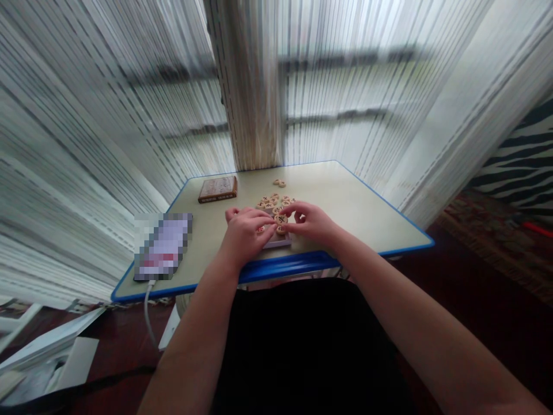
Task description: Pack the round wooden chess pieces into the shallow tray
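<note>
Near frame centre, the right hand (pixel 310 222) pinches a round piece (pixel 281 219) over a shallow box (pixel 279 244); the left hand (pixel 247 229) adjoins that piece, grip unclear; more pieces (pixel 269 204) lie higher on the surface (pixel 345 199).

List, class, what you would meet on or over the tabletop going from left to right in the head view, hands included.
Pixelated device → flat brown-edged object → left hand → round marked piece between the hands → right hand.
</note>
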A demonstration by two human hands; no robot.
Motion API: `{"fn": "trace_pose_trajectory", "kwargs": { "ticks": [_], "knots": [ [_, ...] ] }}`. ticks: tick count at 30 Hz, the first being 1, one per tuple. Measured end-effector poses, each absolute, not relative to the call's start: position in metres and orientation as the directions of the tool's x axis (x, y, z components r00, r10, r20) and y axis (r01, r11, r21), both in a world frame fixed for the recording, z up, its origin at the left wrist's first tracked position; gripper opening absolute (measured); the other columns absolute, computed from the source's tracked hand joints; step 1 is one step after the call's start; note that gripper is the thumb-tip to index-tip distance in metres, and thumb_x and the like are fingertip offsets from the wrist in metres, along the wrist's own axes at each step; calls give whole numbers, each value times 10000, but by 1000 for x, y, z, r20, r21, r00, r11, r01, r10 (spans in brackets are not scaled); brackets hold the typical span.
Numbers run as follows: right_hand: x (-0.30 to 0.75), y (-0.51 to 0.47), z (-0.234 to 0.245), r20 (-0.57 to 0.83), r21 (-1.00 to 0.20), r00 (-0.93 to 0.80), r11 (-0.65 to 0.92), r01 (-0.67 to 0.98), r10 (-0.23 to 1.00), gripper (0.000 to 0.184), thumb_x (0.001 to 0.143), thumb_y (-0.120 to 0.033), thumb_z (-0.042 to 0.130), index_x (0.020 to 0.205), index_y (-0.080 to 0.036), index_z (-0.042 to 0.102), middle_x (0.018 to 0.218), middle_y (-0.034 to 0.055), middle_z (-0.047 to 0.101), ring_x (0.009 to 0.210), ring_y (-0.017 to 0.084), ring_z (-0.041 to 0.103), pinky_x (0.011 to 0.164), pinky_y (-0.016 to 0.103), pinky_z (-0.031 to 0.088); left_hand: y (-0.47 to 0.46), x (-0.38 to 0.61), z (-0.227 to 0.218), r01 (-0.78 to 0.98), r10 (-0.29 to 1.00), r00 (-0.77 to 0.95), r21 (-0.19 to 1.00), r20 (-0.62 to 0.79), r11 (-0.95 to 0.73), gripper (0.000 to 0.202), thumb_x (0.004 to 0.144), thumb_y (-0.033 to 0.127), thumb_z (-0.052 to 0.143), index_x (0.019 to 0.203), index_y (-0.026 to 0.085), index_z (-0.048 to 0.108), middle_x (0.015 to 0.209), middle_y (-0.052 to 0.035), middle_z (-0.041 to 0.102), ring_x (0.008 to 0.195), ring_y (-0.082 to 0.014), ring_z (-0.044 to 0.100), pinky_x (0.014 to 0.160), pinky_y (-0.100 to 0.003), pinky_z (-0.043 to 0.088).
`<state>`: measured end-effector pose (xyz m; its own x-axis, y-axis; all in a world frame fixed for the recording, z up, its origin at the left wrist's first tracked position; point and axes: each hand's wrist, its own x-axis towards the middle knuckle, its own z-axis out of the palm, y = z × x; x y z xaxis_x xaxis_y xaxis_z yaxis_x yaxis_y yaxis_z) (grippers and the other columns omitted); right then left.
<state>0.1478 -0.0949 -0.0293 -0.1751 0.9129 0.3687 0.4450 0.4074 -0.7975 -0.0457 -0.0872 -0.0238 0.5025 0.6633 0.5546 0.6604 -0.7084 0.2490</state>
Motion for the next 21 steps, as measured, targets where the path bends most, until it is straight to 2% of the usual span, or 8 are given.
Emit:
{"fn": "trace_pose_trajectory", "kwargs": {
  "ticks": [4,8,17,21],
  "knots": [
    [147,-94,-31,343,-806,-161,378,456,925,281,620,-357,736,795,-164,632,758,-10,597,596,86,431,574,236,378,-85,-46,-27,614,624,540,243,564,-751,213,836,372,559,784,258,732,882,-23,734,926,-213,614,901,-446,225],
    [146,-93,-32,327,-824,-182,374,426,927,309,597,-377,751,757,-165,593,720,-18,574,592,87,430,568,240,367,-85,-45,-27,621,627,485,265,609,-738,172,804,379,607,803,257,729,898,-28,734,922,-205,618,903,-433,225],
    [147,-93,-30,296,-878,-230,359,317,927,273,650,-342,708,833,-160,621,756,0,618,593,88,459,573,241,384,-84,-44,-27,645,672,454,304,585,-701,171,814,370,600,844,252,720,978,-35,726,957,-201,610,904,-419,226],
    [148,-93,-30,317,-853,-184,365,374,930,248,658,-330,691,831,-163,632,803,9,636,596,86,441,578,241,378,-85,-43,-26,666,716,412,349,564,-659,159,799,342,603,861,258,723,994,-30,725,976,-209,609,911,-421,232]
  ]
}}
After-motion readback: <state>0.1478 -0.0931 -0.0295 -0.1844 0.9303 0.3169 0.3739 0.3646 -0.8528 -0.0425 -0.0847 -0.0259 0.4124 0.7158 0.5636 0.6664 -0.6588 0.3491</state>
